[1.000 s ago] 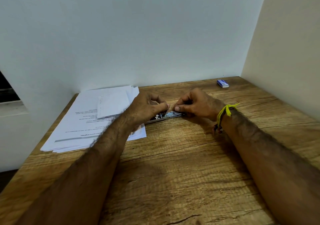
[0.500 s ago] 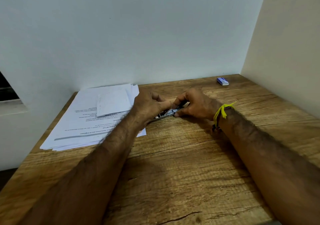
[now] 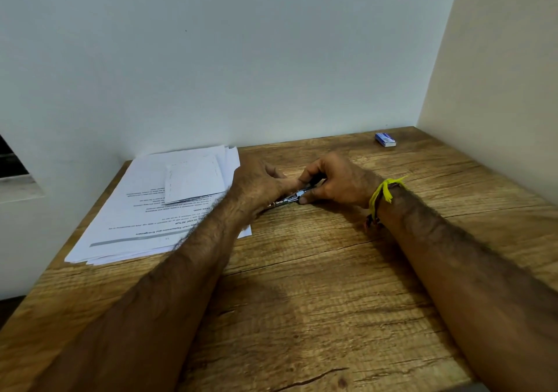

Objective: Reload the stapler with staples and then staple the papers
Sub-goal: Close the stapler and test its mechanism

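Note:
A small metal stapler (image 3: 289, 199) lies on the wooden table (image 3: 317, 286) between both hands, mostly hidden by them. My left hand (image 3: 259, 184) curls over its left part, fingers gripping it. My right hand (image 3: 335, 181) pinches its right end between thumb and fingers. A stack of white printed papers (image 3: 157, 210) lies to the left, with a smaller folded sheet (image 3: 194, 178) on top. A small blue staple box (image 3: 385, 139) sits at the far right by the wall corner.
White walls close the table at the back and on the right. The table's left edge drops off beside the papers. A yellow thread (image 3: 382, 194) is tied round my right wrist.
Both hands stay on the stapler; they have drawn closer together, so less of the metal shows. The view has shifted slightly.

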